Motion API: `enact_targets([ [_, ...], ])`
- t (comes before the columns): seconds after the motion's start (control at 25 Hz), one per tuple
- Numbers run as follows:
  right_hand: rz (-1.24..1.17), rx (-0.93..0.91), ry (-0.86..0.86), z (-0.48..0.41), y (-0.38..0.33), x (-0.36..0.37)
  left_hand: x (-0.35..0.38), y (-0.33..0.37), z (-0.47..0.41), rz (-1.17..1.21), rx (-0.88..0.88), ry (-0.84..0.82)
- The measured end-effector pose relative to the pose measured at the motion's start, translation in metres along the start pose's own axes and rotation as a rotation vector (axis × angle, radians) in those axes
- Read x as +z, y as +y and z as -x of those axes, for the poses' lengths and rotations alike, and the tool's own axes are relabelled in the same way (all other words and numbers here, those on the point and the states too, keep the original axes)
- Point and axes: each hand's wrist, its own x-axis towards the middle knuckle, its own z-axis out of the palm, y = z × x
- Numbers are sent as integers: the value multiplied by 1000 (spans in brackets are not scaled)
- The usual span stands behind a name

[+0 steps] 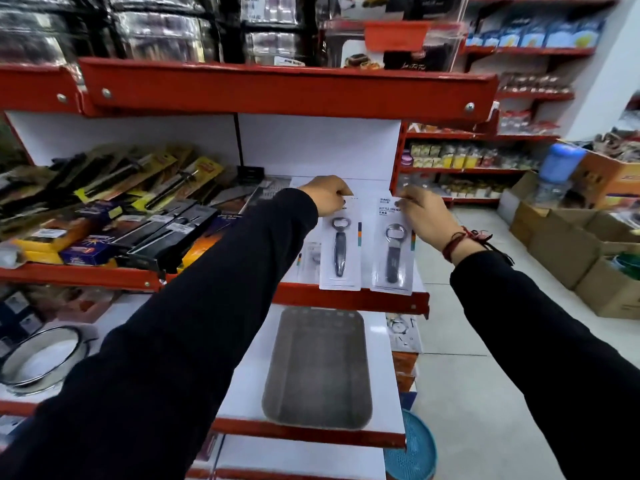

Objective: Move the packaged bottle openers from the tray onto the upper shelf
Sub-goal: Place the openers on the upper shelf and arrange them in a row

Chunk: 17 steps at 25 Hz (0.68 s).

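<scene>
Two packaged bottle openers lie on the white upper shelf (363, 188), their lower ends at its red front edge. My left hand (327, 195) pinches the top of the left package (339, 252), which holds a slim dark opener. My right hand (427, 211) grips the top of the right package (393, 251), with a wider dark-handled opener. A third package (309, 259) lies partly hidden to the left, behind my left sleeve. The grey tray (317, 368) sits on the lower shelf with nothing in it.
Boxed knives and kitchen tools (114, 209) crowd the upper shelf's left half. A metal sieve (41, 355) sits on the lower shelf at left. Cardboard boxes (581, 251) stand on the tiled floor at right, and a blue basket (412, 448) below.
</scene>
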Motion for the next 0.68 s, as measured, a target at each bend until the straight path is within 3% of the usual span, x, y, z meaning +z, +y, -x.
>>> enact_targets([
  [0.4, 128, 241, -180, -53, 56, 39, 54, -24, -78, -23, -72, -227],
  [0.68, 255, 220, -272, -43, 77, 53, 77, -31, -79, 54, -120, -249],
])
